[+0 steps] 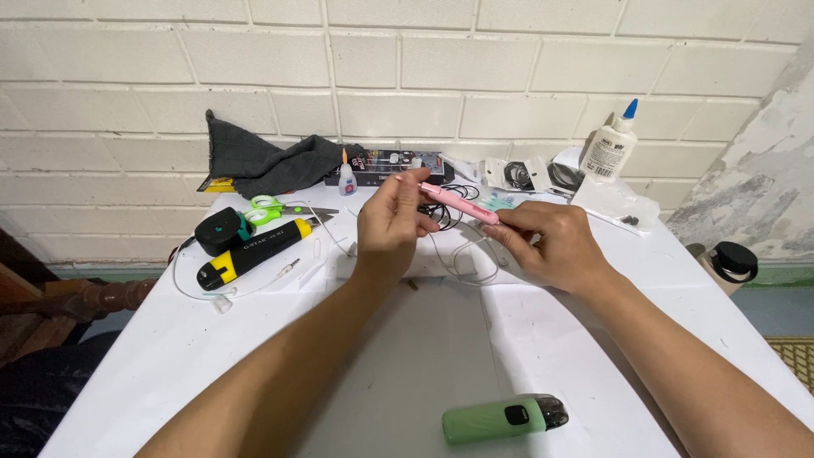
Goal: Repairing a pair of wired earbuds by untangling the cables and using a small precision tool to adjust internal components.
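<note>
I hold a slim pink tool point(460, 203) above the white table point(170, 348), its long axis running from upper left down to lower right. My left hand point(388, 227) pinches the upper-left end between closed fingertips; my right hand point(547, 242) clamps the lower-right end. The body is smooth, narrow and rigid-looking. Thin white cable point(462, 259) loops beneath it. A matte green, rounded device point(502, 418) lies nearer me; a black-and-yellow utility knife point(254, 252) lies left.

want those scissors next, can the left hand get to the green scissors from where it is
Probably yes. The green scissors lie in the open on the table, left of the left hand, with nothing over them. But both hands grip the pink tool, so the left would have to let go first.
</note>
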